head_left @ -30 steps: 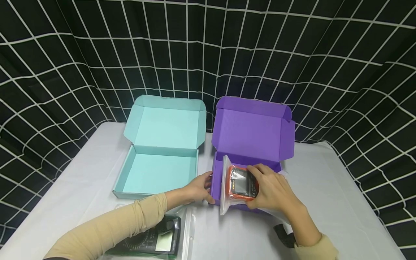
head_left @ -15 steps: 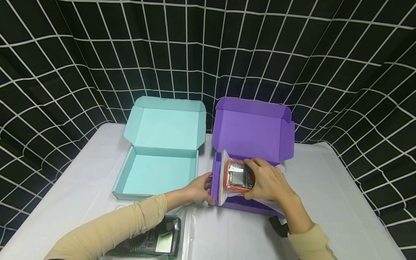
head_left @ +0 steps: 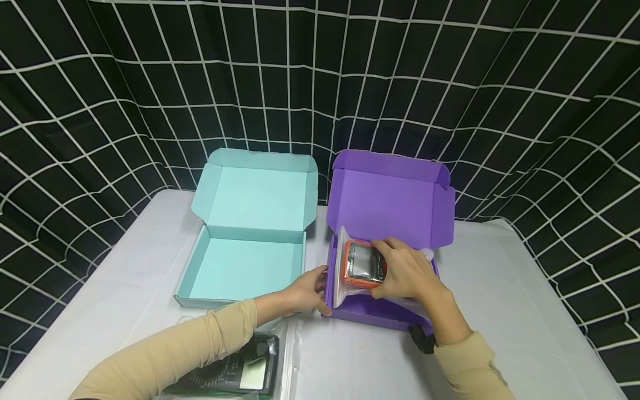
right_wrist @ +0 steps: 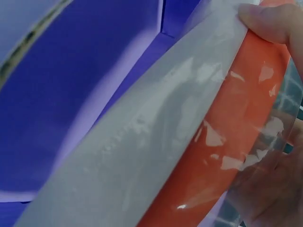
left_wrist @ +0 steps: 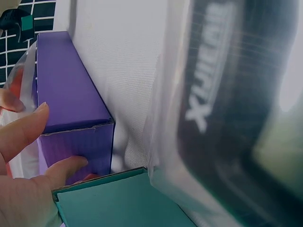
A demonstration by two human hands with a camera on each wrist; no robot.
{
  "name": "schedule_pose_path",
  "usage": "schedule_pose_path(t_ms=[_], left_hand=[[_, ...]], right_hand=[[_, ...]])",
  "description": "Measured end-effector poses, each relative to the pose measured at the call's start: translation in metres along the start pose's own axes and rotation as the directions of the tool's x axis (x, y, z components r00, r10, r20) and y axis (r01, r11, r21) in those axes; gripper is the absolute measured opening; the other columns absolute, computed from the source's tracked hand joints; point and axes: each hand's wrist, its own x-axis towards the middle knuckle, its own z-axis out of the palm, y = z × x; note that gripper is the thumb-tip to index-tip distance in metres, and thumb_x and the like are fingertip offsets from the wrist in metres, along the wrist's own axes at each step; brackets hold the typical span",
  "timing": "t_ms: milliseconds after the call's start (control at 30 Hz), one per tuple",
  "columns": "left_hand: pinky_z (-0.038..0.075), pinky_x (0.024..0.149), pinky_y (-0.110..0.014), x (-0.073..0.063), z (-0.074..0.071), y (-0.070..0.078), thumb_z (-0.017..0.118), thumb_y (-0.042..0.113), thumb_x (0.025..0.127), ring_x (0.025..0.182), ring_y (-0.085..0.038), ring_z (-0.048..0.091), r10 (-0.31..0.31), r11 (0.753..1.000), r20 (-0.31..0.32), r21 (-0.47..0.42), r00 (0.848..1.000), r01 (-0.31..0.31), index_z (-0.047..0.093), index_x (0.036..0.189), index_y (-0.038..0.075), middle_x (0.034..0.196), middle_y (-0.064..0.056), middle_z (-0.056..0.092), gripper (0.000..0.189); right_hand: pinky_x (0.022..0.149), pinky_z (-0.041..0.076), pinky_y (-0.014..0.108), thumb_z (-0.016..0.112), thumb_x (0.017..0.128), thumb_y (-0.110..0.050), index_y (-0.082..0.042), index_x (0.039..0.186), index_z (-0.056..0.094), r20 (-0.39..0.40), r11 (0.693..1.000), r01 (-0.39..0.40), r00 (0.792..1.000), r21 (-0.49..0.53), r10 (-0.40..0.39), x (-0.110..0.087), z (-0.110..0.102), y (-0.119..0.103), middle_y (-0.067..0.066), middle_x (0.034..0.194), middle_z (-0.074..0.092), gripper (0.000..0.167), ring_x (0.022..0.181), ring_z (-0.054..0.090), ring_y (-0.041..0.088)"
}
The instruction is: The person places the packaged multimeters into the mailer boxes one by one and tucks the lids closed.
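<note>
My right hand (head_left: 407,269) grips an orange-cased meter (head_left: 361,262) with a dark screen, sealed in a clear plastic bag. It hangs over the open purple box (head_left: 375,319), its bag edge close inside the left wall. Close up in the right wrist view, my thumb presses the orange side (right_wrist: 213,137) through the bag. My left hand (head_left: 303,290) touches the purple box's near left corner from outside. In the left wrist view its thumb and a finger lie spread about that corner. A black multimeter (head_left: 237,366) in a clear bag lies partly under my left forearm.
An open teal box (head_left: 245,266) stands left of the purple one, lid raised. Both boxes sit on a table with a white cloth (head_left: 505,311). Behind and at the sides hangs a black curtain with a white grid (head_left: 280,83).
My right hand has carried the bagged meter slightly left and away from me, lower into the purple box's outline. The left hand has stayed at the box corner.
</note>
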Motion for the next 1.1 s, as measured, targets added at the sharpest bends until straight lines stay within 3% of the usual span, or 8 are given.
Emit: schedule_pose_path(t_ms=[300,700,1100], left_hand=[[0.038,0.107,-0.046,0.000,0.000,-0.001,0.068,-0.027,0.061,0.135,-0.045,0.035,-0.005,1.000,0.000,0.015,1.000,0.005,0.016,0.149,-0.012,0.149,-0.032,0.030,0.103],[0.039,0.107,-0.046,0.000,0.001,0.000,0.069,-0.027,0.061,0.135,-0.044,0.036,-0.005,1.000,-0.008,0.030,1.000,0.006,0.017,0.149,-0.012,0.149,-0.031,0.031,0.102],[0.038,0.107,-0.047,0.000,0.001,0.002,0.070,-0.026,0.062,0.135,-0.044,0.036,-0.017,0.998,-0.024,0.055,1.000,0.018,0.018,0.148,-0.012,0.148,-0.031,0.032,0.102]], right_hand=[[0.052,0.048,0.034,0.085,0.047,-0.033,0.001,0.122,0.060,0.050,0.999,-0.017,0.999,0.049,0.015,0.008,0.007,0.008,0.012,0.098,0.061,0.087,0.072,0.054,0.020],[0.059,0.052,0.040,0.085,0.048,-0.034,0.002,0.124,0.058,0.130,0.998,-0.042,0.991,0.051,0.035,0.011,0.020,0.011,0.011,0.098,0.060,0.088,0.073,0.054,0.020],[0.064,0.052,0.044,0.089,0.051,-0.032,0.004,0.126,0.056,0.221,0.996,-0.068,0.974,0.059,0.053,0.012,0.026,0.011,0.011,0.099,0.060,0.090,0.076,0.054,0.021]])
